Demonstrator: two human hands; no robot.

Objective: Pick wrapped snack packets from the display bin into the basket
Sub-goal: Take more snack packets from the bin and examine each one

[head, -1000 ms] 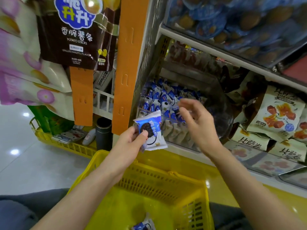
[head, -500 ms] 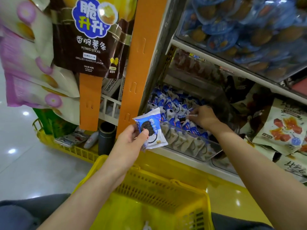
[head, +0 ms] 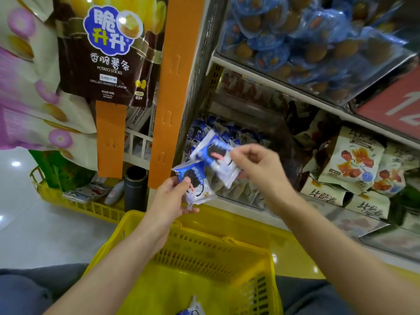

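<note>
Left hand (head: 172, 197) grips 1 blue snack packet (head: 196, 181); right hand (head: 256, 169) pinches 2nd packet (head: 216, 155) by its end, both just in front of display bin (head: 241, 194), above yellow basket (head: 216, 255). 3rd packet (head: 193, 309) already lies in basket. Judged: 2 in hand left to drop, bin well stocked

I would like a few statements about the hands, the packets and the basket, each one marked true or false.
1. The left hand holds a blue-and-white packet. True.
2. The right hand is empty. False: it pinches a second packet.
3. A loose packet lies in the yellow basket. True.
4. Both held packets are inside the basket. False: they are above it, in front of the display bin.
5. The potato sticks bag hangs to the right of the bin. False: it hangs to its left.
</note>
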